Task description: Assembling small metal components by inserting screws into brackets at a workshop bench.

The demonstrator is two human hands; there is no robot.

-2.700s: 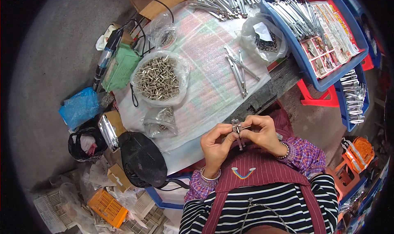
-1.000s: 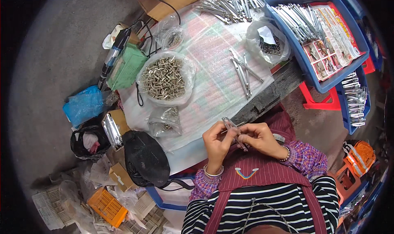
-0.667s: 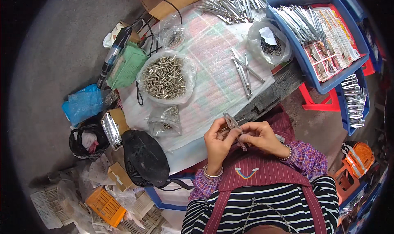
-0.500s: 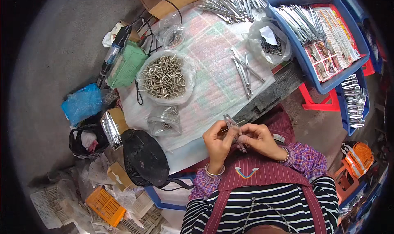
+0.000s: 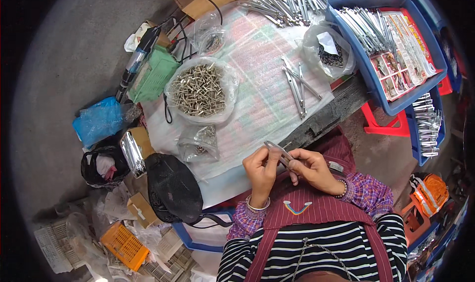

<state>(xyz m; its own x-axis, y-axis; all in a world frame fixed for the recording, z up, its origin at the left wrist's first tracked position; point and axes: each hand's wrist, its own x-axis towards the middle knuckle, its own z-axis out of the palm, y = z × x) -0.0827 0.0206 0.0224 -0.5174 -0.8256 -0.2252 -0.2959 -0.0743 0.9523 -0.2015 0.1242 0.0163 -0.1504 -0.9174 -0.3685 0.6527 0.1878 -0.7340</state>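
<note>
Close to my apron, at the near edge of the table, both hands grip one slender silver metal bar. My left hand pinches its far end between thumb and fingers. My right hand is closed on the nearer part, and the fingers cover much of the piece. A thin pin seems to stick out beside the bar, too small to make out well. Beyond my hands, a few similar metal bars lie crossed on the foam-sheeted table. A plastic bag of metal pins with heads stands open to the left.
At the far right, a blue tray holds more bars and printed cards. A bag of small dark parts sits beside it. Loose bars pile up at the back. A black mesh bag and green basket stand left.
The bar has tilted in my fingers, its far end swinging toward the left. My hands have stayed in nearly the same place, and the view has shifted slightly.
</note>
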